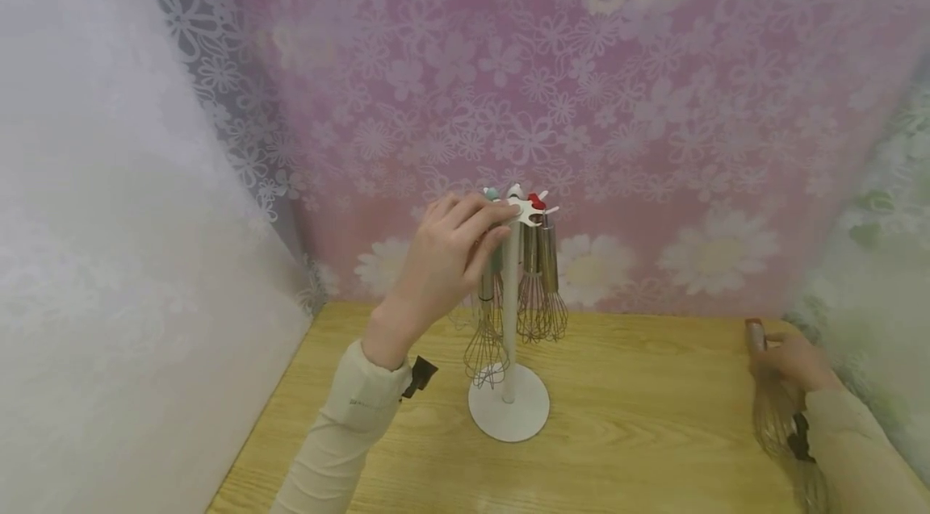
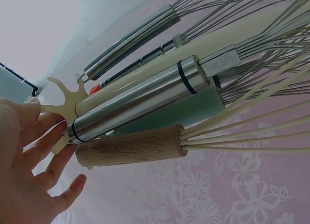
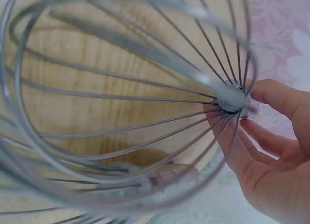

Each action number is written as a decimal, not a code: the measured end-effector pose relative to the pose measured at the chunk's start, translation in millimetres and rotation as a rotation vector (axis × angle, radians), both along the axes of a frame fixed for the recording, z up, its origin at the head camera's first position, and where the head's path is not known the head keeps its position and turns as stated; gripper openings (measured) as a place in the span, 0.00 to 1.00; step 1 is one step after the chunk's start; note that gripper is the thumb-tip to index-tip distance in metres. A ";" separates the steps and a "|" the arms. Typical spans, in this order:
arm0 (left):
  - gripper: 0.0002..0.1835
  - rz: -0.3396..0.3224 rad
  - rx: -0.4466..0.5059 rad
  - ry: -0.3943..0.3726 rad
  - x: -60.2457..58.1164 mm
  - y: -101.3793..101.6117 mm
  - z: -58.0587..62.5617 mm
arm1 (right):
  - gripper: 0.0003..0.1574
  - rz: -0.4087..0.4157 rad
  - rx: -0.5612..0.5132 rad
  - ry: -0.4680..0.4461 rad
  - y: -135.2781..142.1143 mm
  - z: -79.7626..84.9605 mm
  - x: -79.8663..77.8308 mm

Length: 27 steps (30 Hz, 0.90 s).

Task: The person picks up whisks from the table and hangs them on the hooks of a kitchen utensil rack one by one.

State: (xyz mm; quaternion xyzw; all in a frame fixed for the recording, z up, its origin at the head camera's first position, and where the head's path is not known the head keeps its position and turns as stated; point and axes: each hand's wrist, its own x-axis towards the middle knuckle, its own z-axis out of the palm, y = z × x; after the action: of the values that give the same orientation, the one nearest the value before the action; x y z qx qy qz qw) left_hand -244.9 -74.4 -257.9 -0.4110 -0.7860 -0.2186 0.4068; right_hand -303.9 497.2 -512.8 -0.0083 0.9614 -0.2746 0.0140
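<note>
My left hand (image 1: 450, 256) is at the top of a white whisk stand (image 1: 510, 312). In the left wrist view its thumb and fingers pinch the pronged top plate (image 2: 68, 100). Whisks hang round the post: a steel-handled one with black rings (image 2: 140, 100), a wooden-handled one (image 2: 131, 149), a green-handled one (image 2: 169, 110) and more steel ones behind. Far to the right, my right hand (image 1: 795, 357) grips a wire whisk (image 1: 773, 409) by its handle. In the right wrist view its wire loops (image 3: 131, 83) fill the foreground, and the handle is mostly hidden behind them.
Below the held whisk lies a second whisk with a reddish handle (image 3: 169, 180). The stand's round white base (image 1: 519, 417) rests on the wood-grain table (image 1: 625, 417). Flower-patterned walls rise at the back (image 1: 465, 54), left (image 1: 131, 240) and right.
</note>
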 end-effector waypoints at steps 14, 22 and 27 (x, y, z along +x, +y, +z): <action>0.13 -0.004 0.003 -0.011 1.1 0.7 0.4 | 0.39 -0.040 0.044 0.121 -25.9 26.6 3.0; 0.13 0.010 0.003 -0.021 1.0 2.1 0.9 | 0.37 -0.065 -0.027 0.235 -50.4 34.8 15.4; 0.13 0.015 0.003 -0.032 0.6 2.9 0.6 | 0.37 -0.076 -0.056 0.304 -61.2 34.9 18.1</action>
State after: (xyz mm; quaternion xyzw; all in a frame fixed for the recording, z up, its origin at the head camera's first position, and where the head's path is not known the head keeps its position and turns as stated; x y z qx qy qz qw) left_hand -244.3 -71.5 -257.3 -0.4008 -0.7952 -0.2234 0.3964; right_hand -285.8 436.0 -477.9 -0.0137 0.9440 -0.2975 -0.1423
